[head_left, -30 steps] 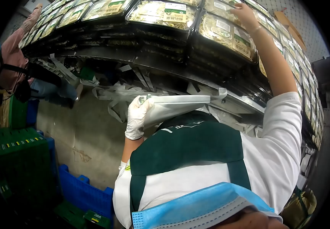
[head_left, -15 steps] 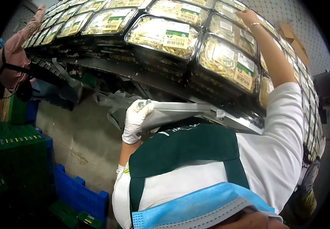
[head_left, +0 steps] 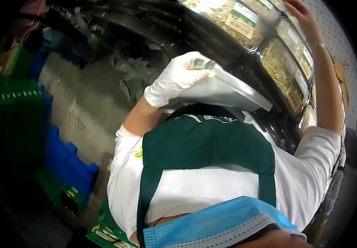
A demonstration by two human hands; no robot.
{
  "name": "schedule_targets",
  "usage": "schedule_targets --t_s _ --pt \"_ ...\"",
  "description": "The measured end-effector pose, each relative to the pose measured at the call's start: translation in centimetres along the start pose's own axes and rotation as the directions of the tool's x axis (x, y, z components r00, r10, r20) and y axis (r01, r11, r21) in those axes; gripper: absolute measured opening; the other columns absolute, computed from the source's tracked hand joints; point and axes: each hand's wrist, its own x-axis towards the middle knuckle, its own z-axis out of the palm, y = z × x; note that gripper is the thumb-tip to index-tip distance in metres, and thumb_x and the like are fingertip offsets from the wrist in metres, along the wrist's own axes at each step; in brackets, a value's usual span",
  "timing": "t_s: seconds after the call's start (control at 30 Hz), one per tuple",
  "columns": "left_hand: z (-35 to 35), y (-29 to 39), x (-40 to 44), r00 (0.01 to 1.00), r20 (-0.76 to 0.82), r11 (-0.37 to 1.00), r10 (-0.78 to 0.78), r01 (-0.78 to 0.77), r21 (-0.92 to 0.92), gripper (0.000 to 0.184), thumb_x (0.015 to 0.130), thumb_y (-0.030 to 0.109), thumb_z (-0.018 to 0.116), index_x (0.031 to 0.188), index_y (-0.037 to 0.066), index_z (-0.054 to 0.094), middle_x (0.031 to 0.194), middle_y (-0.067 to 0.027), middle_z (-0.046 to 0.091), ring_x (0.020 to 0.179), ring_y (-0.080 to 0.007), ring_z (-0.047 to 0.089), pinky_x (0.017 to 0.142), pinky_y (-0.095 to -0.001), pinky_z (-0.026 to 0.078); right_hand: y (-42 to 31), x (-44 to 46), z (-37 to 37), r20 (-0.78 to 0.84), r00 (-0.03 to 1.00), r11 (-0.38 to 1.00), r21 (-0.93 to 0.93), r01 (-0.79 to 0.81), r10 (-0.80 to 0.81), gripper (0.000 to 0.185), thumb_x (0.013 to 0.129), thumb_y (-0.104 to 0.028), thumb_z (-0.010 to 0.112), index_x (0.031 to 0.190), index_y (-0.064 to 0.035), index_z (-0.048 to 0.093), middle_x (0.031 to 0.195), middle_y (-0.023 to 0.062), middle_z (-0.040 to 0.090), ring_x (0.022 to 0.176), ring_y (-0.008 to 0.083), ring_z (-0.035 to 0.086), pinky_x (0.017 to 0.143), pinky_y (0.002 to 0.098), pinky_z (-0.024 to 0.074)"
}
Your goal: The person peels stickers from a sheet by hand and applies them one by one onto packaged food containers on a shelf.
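My left hand (head_left: 180,76), in a white glove with grey-green patches at the fingertips, is closed on the near end of a flat pale-grey panel (head_left: 228,89). The panel lies slantwise in front of my chest. My bare right hand (head_left: 304,16) reaches over the clear-lidded packs at the top right, its fingers stretched out and partly cut off by the frame edge. Beneath and beside it are packs of bean sprouts (head_left: 275,68) in black trays. A green and tan label (head_left: 241,20) shows on one lid.
Green crates (head_left: 17,95) and a blue pallet-like piece (head_left: 69,161) stand on the floor at the left. Loose plastic strips (head_left: 133,74) hang below the bench. Another person's pink sleeve (head_left: 29,20) shows at the upper left. A cardboard piece (head_left: 340,80) stands at the right.
My view has swung to the right and closer to the packs. My left hand has risen with the panel, which now slants down to the right. My right hand remains over the packs.
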Motion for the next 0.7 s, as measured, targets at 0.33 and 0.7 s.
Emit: schedule_targets --t_s 0.33,0.7 --pt "0.4 1.6 -2.1 1.000 0.026 0.999 0.014 -0.015 0.032 0.018 0.079 0.014 0.058 0.091 0.002 0.052 0.077 0.0011 0.051 0.070 -0.0044 0.045 0.062 -0.0189 0.038 -21.1 -7.1 13.2 0.326 0.848 0.856 -0.172 0.488 -0.418 0.014 0.065 -0.015 0.062 0.067 -0.0063 0.052 0.067 0.0049 0.052 0.072 0.0225 0.052 0.065 0.0319 0.0417" --pt "-2.0 -3.8 -2.1 0.963 -0.232 0.988 -0.138 0.117 -0.103 0.010 0.078 0.003 0.055 0.086 -0.001 0.058 0.077 -0.0024 0.059 0.068 -0.0062 0.052 0.064 -0.0184 0.042 11.6 5.8 -8.8 -0.282 0.918 0.804 -0.454 -0.384 0.279 0.032 0.077 -0.033 0.056 0.077 -0.0019 0.060 0.063 0.0046 0.059 0.055 0.0174 0.052 0.056 0.0304 0.0437"
